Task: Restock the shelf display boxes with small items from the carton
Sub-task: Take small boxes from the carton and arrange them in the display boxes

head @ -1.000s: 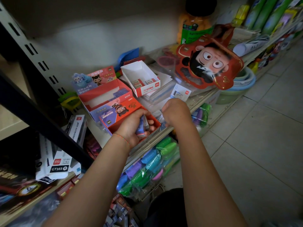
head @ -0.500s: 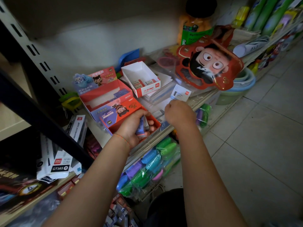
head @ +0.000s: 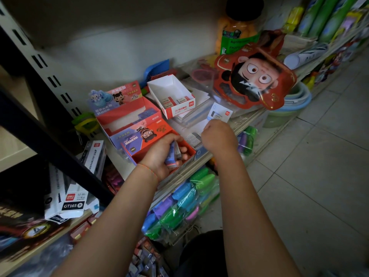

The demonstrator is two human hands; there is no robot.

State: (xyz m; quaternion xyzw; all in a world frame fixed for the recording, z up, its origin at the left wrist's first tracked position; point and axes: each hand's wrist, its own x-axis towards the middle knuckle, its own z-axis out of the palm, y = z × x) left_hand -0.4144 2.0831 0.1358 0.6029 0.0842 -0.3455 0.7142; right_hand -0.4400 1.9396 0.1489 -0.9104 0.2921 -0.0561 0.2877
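A small stack of blue-and-grey wrapped items (head: pixel 173 154) sits in the left hand (head: pixel 161 156), whose fingers (head: pixel 182 150) curl round it, thumb over the top. The hand holds the stack just above the open red cardboard display box with a cartoon face on its lid flap (head: pixel 143 143), at the front edge of the pale shelf (head: pixel 245 118). Just behind that box stands a second, larger red display box with a blue-and-pink cartoon header card (head: pixel 123 114); a few dark blue items lie in its far corner. Further back and to the right lies a white open-topped cardboard box with a red front (head: pixel 171 96), a few small white items in its bottom.

The right hand (head: pixel 218 136) hovers over flat paper packs on the shelf, near the red box, its fingers curled under into a loose fist; whether it holds anything cannot be told. Just beyond its knuckles stands a small white card pack with a red logo (head: pixel 220 113). A large red cartoon-face package (head: pixel 255 76) leans at the right of the shelf. Below the shelf edge hang clear bags of green, blue and purple plastic pieces (head: pixel 179 206).
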